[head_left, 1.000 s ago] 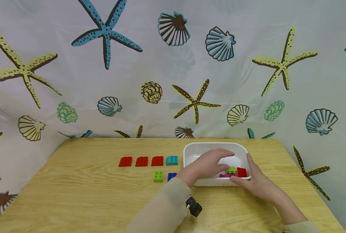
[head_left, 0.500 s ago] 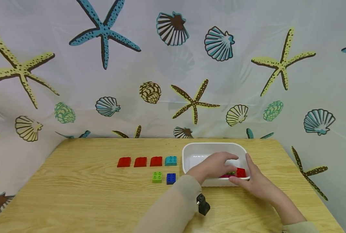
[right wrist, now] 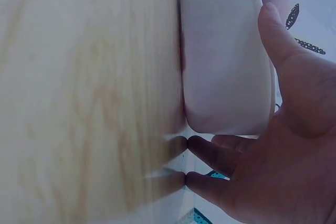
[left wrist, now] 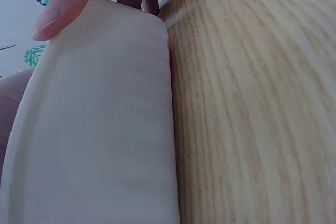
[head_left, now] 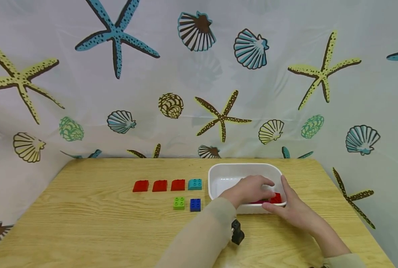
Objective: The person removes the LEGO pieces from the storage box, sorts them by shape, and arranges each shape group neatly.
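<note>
A white plastic bin (head_left: 224, 206) stands on the table with toy building bricks inside. My left hand (head_left: 249, 189) reaches down into it over the front rim, thumb and index finger apart, above a red brick (head_left: 276, 198) and a magenta piece (head_left: 258, 201). The rest of its fingers are hidden. My right hand (head_left: 296, 210) holds the bin's front right corner: in the right wrist view its thumb (right wrist: 275, 38) lies on the front rim and its other fingers (right wrist: 210, 153) reach round the side, down to the table. The left wrist view shows the bin's front wall (left wrist: 110, 114) close up.
Left of the bin, three red curved bricks (head_left: 160, 186) and a light blue brick (head_left: 195, 184) form a row. In front of that row lie a lime green brick (head_left: 179, 203) and a dark blue brick (head_left: 195, 204). A patterned curtain (head_left: 185, 74) hangs behind the wooden table (head_left: 102, 227).
My left hand has moved right and lower inside the bin, covering the green brick seen there before. My right hand keeps its hold on the corner. The view has shifted slightly.
</note>
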The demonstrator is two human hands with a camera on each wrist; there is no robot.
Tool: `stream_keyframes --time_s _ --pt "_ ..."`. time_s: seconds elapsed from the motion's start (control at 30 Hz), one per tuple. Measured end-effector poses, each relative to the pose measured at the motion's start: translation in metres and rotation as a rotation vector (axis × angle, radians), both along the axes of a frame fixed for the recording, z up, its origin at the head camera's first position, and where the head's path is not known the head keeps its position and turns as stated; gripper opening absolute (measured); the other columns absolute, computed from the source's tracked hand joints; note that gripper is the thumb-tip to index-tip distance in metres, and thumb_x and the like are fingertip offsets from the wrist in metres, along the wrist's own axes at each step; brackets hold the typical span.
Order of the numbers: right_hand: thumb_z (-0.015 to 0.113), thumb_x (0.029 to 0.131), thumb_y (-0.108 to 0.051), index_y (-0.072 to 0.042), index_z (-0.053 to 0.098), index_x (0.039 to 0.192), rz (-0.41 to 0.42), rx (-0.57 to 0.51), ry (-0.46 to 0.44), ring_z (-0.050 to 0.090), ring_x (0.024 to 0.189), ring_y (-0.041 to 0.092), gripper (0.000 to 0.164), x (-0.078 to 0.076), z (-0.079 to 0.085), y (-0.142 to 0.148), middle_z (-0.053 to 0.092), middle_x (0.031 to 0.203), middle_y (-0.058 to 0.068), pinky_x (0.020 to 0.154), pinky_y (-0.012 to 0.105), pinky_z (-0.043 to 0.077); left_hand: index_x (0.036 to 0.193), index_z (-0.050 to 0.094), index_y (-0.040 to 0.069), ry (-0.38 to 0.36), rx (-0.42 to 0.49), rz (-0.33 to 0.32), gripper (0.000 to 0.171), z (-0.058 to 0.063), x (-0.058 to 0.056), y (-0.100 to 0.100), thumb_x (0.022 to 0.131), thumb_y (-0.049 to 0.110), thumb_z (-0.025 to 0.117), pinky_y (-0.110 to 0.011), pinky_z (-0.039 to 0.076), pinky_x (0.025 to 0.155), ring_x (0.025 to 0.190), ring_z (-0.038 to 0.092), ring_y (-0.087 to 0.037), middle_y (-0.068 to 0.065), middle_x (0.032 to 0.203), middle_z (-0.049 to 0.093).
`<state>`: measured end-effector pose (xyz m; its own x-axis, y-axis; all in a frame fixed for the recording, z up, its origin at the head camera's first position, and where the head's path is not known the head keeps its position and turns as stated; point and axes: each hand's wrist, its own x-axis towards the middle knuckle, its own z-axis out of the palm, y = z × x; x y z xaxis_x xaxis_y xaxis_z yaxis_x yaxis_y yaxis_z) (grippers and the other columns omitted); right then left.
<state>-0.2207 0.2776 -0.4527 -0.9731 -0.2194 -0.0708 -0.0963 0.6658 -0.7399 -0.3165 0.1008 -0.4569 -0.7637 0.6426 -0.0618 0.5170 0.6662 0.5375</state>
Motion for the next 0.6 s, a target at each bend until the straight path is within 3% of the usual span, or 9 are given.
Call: stream_keyframes --time_s 0.33,0.6 --pt "0.080 0.102 -0.050 0.000 -0.011 0.173 0.018 0.023 -0.027 0.015 0.161 0.061 0.126 0.003 0.004 0.006 0.003 0.178 0.036 0.126 0.075 0.022 0.144 0.076 0.028 0.066 -0.081 0.000 0.043 0.010 0.012 0.001 0.107 0.050 0.071 -0.048 0.045 0.117 0.136 0.061 -0.020 0.018 0.137 0.073" --pt "0.078 0.101 -0.054 -0.005 -0.015 0.174 0.017 0.041 -0.071 0.018 0.159 0.063 0.128 0.001 0.005 0.010 0.002 0.178 0.036 0.123 0.077 0.026 0.133 0.083 0.032 0.075 -0.117 0.017 0.039 0.009 0.015 0.006 0.100 0.053 0.080 -0.047 0.045 0.112 0.123 0.058 -0.017 0.021 0.121 0.076"
